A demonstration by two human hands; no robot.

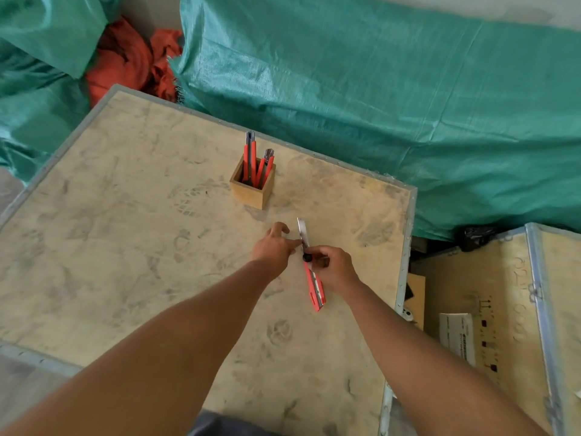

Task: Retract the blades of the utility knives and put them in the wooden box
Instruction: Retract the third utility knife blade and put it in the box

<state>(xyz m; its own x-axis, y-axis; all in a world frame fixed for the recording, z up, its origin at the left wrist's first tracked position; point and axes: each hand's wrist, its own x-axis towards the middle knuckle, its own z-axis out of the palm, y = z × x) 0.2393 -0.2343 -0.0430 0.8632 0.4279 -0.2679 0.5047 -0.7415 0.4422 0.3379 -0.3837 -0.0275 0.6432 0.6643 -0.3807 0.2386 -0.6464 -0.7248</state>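
An orange utility knife (315, 289) lies slantwise over the plywood crate top (132, 247), its silver blade (302, 229) extended and pointing away from me. My right hand (333, 267) grips the knife around its black slider knob. My left hand (275, 247) pinches the knife near the base of the blade. A small square wooden box (251, 191) stands upright beyond the hands. Two orange utility knives (256, 166) stand in it, handles down and metal ends up.
Green tarpaulin (408, 99) covers the ground behind and to the right, with red cloth (125, 64) at the back left. A second wooden crate (490, 309) with a paper label sits low at the right, past the crate top's metal-edged right rim.
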